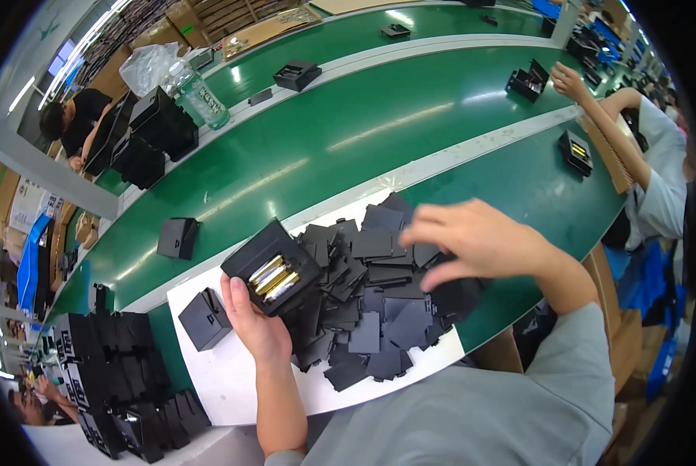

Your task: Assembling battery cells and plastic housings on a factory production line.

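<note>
While both forearms come in from the lower edge, the scene reads as follows.

Left hand: the left hand (253,322) grips a black battery holder (272,266) from below; the fingers are curled around its lower side and the thumb lies along its near edge.
Battery holder: it is open on top and tilted, with gold-coloured cylindrical cells (273,277) lying side by side inside. It is held just above the white sheet (224,373).
Right hand: the right hand (472,241) hovers over the pile of flat black lids (371,303); its fingers are bent and loosely apart, pointing to the left. It is blurred, so I cannot tell if the fingertips touch a lid or pinch one.
Pile: the lids lie in a loose heap on the white sheet, between the two hands and under the right one.
Small black box (205,318): it stands on the sheet, just beside the left hand.
Surroundings: a green conveyor belt (379,116) runs behind the sheet; stacked black parts (115,373) stand at the lower left; a co-worker's hand (569,80) reaches toward a black unit (528,81) at the upper right.
</note>
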Demonstrator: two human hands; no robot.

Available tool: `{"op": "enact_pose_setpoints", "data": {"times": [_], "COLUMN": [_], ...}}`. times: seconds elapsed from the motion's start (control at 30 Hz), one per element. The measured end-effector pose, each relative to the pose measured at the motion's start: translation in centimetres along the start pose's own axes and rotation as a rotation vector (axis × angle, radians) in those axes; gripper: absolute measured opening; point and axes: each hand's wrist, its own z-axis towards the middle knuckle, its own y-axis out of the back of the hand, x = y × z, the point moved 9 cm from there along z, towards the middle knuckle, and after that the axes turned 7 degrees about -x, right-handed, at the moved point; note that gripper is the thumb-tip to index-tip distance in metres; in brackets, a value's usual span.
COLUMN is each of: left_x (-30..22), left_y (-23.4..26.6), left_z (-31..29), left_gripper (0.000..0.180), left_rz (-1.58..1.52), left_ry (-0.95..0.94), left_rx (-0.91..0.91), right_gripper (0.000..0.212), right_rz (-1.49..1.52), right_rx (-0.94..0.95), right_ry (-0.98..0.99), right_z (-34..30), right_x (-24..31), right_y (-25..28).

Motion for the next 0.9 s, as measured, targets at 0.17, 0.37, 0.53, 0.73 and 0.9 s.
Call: {"op": "enact_pose_setpoints", "data": {"times": [0.17,0.37,0.53,0.73,0.9], "left_x": [0.6,0.3,0.0,0.0,0.7], "left_y": [-1.0,0.3,-1.5,-0.3,-0.8], "left_z": [0.0,0.1,-1.1,-1.5,-1.5], "left_gripper": [0.022,0.015,0.008,0.01,0.01], "left_rz": [-0.011,0.071,0.039,-0.026,-0.056], "left_ry": [0.074,-0.088,-0.121,-0.229,-0.152], "left_rx": [-0.018,0.12,0.194,0.151,0.179], "right_gripper": [0.059,0.066,0.053,0.046,0.031], "right_rz": [-0.174,-0.29,-0.279,-0.042,0.774], "right_rx": [0.037,0.032,0.01,-0.201,-0.375], "right_ry": [-0.11,-0.028,-0.003,0.028,-0.133], "right_z": [-5.6,-7.3,-6.4,-3.0,3.6], "right_x": [-0.4,1.6,2.4,2.4,3.0], "right_y": [-2.6,-3.7,-2.7,1.8,0.3]}}
